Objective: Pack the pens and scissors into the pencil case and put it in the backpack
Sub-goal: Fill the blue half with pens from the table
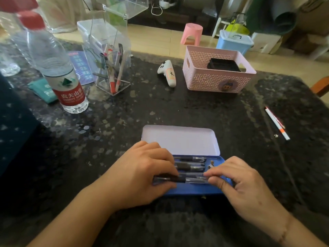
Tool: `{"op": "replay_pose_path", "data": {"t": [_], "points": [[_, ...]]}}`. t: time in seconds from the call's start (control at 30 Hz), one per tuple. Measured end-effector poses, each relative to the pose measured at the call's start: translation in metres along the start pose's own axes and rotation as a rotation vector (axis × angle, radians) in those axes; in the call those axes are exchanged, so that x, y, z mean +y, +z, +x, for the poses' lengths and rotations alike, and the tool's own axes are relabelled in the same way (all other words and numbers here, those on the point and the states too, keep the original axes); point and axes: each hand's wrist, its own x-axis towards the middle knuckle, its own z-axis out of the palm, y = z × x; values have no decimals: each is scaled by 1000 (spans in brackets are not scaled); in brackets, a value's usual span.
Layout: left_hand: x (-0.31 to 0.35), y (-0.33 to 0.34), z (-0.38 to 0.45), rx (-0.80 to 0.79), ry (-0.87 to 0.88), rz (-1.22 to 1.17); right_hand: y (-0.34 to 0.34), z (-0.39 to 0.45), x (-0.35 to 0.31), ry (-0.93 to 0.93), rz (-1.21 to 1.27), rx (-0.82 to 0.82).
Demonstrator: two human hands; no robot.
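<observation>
- Two hands work over the open case (194, 190) near the table's (160, 107) front edge; the left hand (142, 173) and right hand (243, 186) pinch the two ends of one pen (179, 179), held level just above the case's blue tray
- Left fingers curl narrowly round the pen's dark grip end; the right thumb and forefinger close on the clear end, the other fingers loosely bent
- Inside the tray, further pens (190, 165) lie side by side along its length, beyond the held one; a small object sits at their right end, too blurred to name
- The case's lid (179, 139) lies flat and open behind the tray, pale inside, nothing in it
- One white pen (276, 123) with orange bands lies well apart to the right on the bare table
- Far left stands a bottle (58, 68) with a red label; behind it a clear holder (110, 68) with several pens upright or leaning
- A white controller (168, 73) lies between the holder and a pink basket (217, 81); a black object sits in the basket
- Nothing lies between the hands and the case
- Scissors and backpack cannot be made out
</observation>
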Motion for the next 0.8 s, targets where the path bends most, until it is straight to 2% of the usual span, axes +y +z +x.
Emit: {"op": "replay_pose_path", "data": {"t": [0.1,0.2,0.37,0.57,0.8], "points": [[0,-2,-3,-95,-19,6,5,-7,-4,-63,-130,-14],[-2,0,-2,-153,-21,33,13,-13,-6,-138,-147,20],[-4,2,-1,-178,-38,44,22,-16,-10,-223,-177,91],[-9,-1,-3,-193,-100,16,17,-16,-8,-94,-149,98],[-11,-2,-3,-218,-122,11,17,-8,-6,-40,-162,78]]}}
